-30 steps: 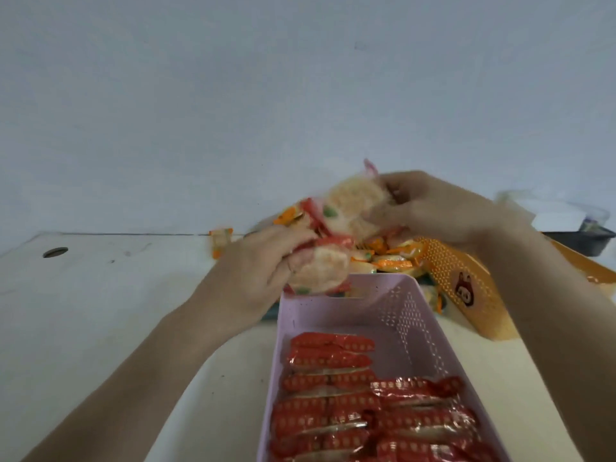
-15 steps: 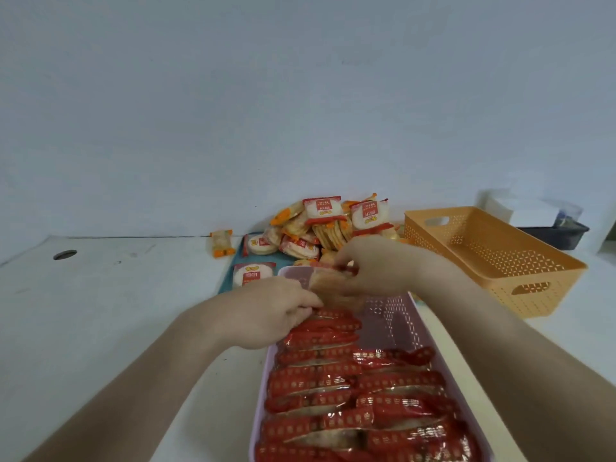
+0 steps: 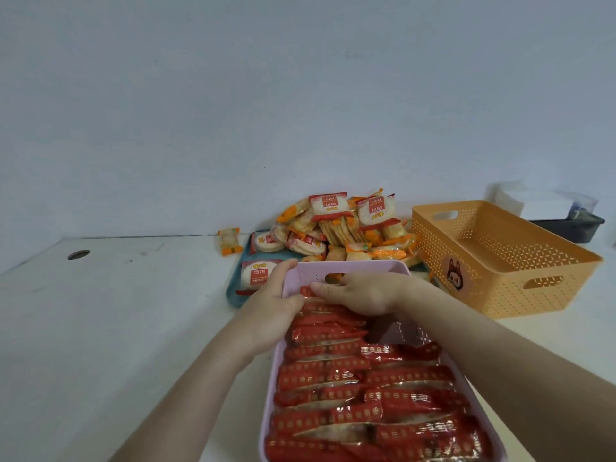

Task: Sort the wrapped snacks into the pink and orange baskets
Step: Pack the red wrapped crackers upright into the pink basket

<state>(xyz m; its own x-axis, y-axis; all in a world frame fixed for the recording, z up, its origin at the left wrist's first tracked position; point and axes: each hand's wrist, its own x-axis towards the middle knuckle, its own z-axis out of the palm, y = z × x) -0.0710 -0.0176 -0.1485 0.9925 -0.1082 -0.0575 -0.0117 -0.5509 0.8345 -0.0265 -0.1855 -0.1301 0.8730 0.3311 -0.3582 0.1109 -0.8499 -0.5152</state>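
Two hands tuck one more red packet into the far end of the long pink plastic basket [image 3: 346, 268], already nearly full of upright red foil-wrapped snacks [image 3: 360, 395].
Judging by the tight row, pressing it down flat and square should keep it standing; beyond that basket lies the unsorted heap of red-and-orange wrapped rice crackers [image 3: 336, 225], to its right the empty orange perforated basket [image 3: 500, 261]. Left hand [image 3: 271, 305] curls narrowly round the basket's rim and the packet; right hand [image 3: 363, 293] lies flattened, fingers almost together, on top.
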